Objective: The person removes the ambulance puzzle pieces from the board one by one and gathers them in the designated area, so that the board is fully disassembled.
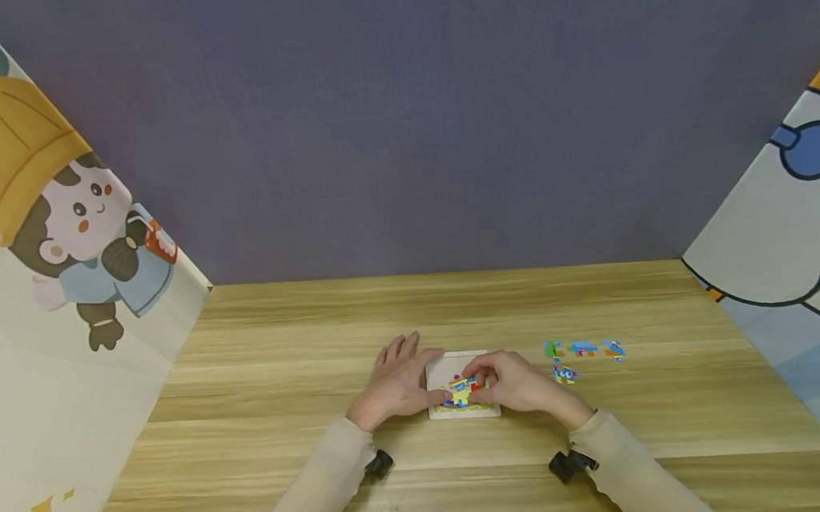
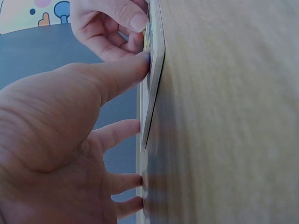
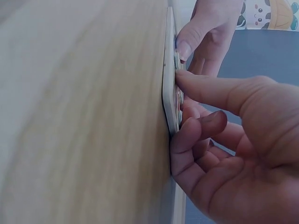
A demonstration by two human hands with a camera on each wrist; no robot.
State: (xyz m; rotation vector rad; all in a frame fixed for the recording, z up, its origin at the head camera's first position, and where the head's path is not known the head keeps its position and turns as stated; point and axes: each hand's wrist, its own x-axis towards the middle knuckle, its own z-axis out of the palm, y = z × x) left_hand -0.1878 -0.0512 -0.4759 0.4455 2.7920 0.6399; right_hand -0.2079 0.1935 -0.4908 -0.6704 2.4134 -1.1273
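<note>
A white-rimmed jigsaw board [image 1: 443, 361] lies flat on the table, with colourful puzzle pieces [image 1: 460, 398] in its lower part. My left hand [image 1: 400, 381] spreads over the board's left edge, fingers straight. Its thumb [image 2: 124, 72] presses on the pieces, while fingertips touch the board's edge and the tabletop. From the other side, my right hand [image 1: 519, 381] pinches a puzzle piece over the board between thumb and curled fingers. In the right wrist view the right thumb [image 3: 210, 91] lies against the pieces, beside the left thumb. The right fingers partly hide the held piece.
Several loose puzzle pieces [image 1: 582, 348] lie to the right of the board, one of them, a blue and yellow piece [image 1: 565, 375], nearer me. The wooden table [image 1: 299, 321] meets a dark back wall [image 1: 436, 125], with cartoon-printed panels [image 1: 169, 323] at both sides.
</note>
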